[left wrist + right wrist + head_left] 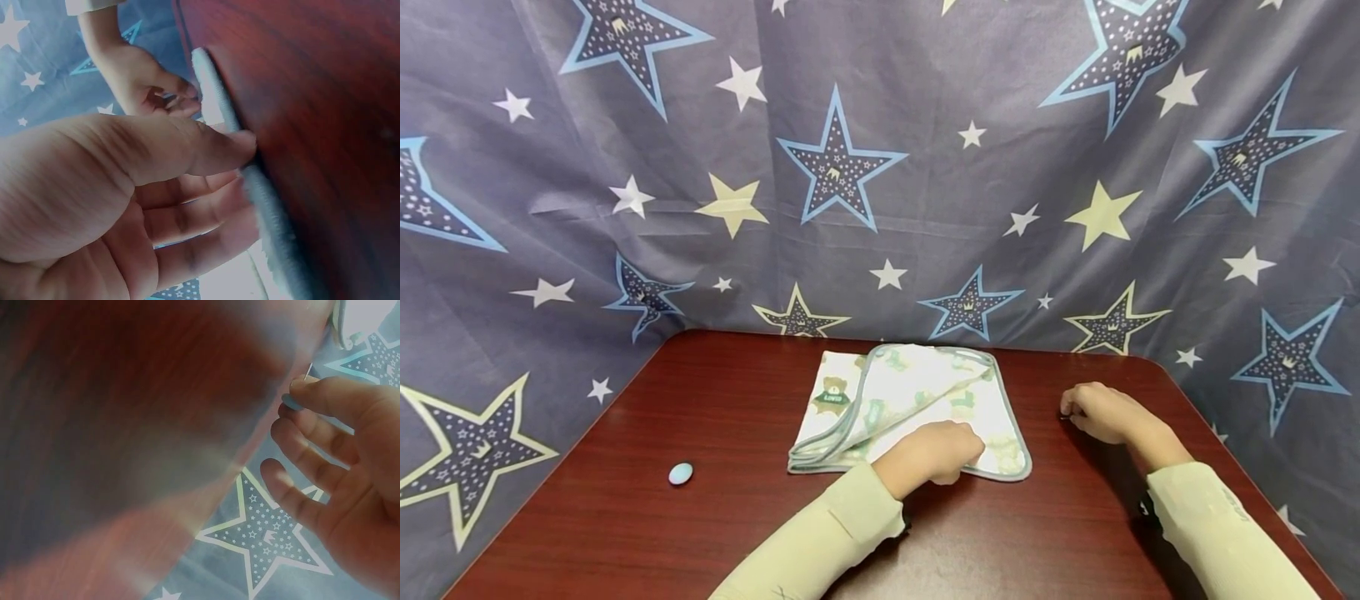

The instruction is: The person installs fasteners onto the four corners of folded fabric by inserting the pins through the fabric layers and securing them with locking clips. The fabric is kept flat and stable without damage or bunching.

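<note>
A folded white baby cloth (pixel 917 408) with grey-green edging and bear prints lies on the table, its top layer partly turned back. My left hand (pixel 936 450) is at its near edge. In the left wrist view, the left thumb (pixel 219 150) and fingers pinch the edging (pixel 272 215). To the right of the cloth, apart from it, my right hand (pixel 1101 410) is just above the tabletop. The right wrist view shows its thumb and forefinger pinching a small pin with a rounded blue head (pixel 292 402); a thin metal shaft juts up beside the thumb.
A small pale blue oval piece (pixel 681 473) lies on the left of the dark red wooden table (pixel 730 400). A grey curtain (pixel 925 233) printed with stars hangs behind the table and along both sides.
</note>
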`<action>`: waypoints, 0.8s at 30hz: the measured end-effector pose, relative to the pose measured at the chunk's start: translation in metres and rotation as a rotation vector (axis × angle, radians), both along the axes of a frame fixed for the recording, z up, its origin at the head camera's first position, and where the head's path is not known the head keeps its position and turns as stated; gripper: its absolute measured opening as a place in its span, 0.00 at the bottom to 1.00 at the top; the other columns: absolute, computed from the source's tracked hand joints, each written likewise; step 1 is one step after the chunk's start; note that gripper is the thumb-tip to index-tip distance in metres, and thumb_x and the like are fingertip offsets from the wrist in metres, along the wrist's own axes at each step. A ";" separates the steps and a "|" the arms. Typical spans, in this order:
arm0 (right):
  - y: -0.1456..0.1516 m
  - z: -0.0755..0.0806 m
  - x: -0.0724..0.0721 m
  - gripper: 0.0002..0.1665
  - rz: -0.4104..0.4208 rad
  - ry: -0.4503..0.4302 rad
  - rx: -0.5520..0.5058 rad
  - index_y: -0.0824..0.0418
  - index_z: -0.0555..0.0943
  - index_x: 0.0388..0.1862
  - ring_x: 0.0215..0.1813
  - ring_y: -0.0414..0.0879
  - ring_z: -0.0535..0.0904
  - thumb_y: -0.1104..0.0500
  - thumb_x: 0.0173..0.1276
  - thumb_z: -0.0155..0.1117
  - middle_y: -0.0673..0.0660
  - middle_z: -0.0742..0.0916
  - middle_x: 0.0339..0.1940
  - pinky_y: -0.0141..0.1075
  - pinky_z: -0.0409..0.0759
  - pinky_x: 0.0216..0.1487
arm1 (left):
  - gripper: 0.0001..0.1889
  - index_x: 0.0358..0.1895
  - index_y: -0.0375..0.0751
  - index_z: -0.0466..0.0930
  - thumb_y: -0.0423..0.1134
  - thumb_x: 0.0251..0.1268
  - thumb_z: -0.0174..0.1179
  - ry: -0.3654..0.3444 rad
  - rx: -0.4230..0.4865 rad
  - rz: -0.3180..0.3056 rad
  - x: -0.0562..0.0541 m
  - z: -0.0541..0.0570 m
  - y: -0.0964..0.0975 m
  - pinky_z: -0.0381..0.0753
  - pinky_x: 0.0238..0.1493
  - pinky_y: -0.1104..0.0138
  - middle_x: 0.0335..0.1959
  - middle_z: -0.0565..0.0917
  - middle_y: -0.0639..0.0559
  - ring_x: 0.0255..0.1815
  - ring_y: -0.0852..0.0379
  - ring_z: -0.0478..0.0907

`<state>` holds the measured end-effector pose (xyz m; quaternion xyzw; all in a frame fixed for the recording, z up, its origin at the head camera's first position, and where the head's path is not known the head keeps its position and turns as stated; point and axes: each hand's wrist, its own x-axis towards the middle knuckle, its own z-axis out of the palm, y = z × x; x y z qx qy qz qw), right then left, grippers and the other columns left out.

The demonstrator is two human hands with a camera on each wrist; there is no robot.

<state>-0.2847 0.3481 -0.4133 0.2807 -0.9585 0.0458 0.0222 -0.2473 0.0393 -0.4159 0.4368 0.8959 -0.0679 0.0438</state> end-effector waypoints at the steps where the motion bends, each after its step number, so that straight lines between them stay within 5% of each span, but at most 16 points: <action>1: 0.000 0.000 0.000 0.10 0.003 0.003 -0.001 0.57 0.84 0.35 0.36 0.43 0.80 0.71 0.60 0.69 0.49 0.85 0.33 0.42 0.81 0.37 | 0.13 0.27 0.51 0.76 0.28 0.60 0.68 0.014 -0.003 0.000 0.001 0.000 0.001 0.73 0.27 0.69 0.27 0.77 0.59 0.26 0.62 0.69; 5: -0.003 0.001 -0.001 0.09 0.020 0.016 -0.009 0.57 0.84 0.35 0.37 0.44 0.81 0.71 0.60 0.68 0.49 0.86 0.33 0.42 0.81 0.38 | 0.11 0.32 0.50 0.77 0.30 0.62 0.68 0.042 -0.005 0.013 0.003 -0.004 0.003 0.75 0.27 0.67 0.30 0.80 0.57 0.26 0.61 0.72; 12: -0.005 0.002 -0.002 0.10 0.029 0.017 -0.014 0.57 0.84 0.36 0.38 0.45 0.82 0.71 0.60 0.68 0.50 0.86 0.35 0.42 0.81 0.38 | 0.11 0.46 0.50 0.79 0.35 0.64 0.67 0.029 -0.051 0.029 0.001 -0.009 0.003 0.80 0.41 0.67 0.42 0.82 0.55 0.42 0.58 0.81; 18: -0.006 0.003 -0.002 0.09 0.022 0.003 -0.011 0.57 0.84 0.36 0.38 0.45 0.82 0.70 0.60 0.68 0.49 0.86 0.34 0.43 0.81 0.39 | 0.06 0.35 0.49 0.76 0.35 0.59 0.65 -0.022 -0.026 0.005 -0.005 -0.006 0.000 0.76 0.40 0.70 0.34 0.77 0.56 0.36 0.61 0.74; 24: -0.009 0.004 -0.001 0.10 0.015 0.022 -0.013 0.56 0.84 0.36 0.39 0.45 0.82 0.70 0.60 0.68 0.49 0.86 0.35 0.43 0.81 0.39 | 0.14 0.21 0.50 0.68 0.31 0.56 0.62 -0.062 0.032 -0.060 -0.011 -0.003 -0.005 0.65 0.28 0.72 0.22 0.66 0.60 0.26 0.63 0.61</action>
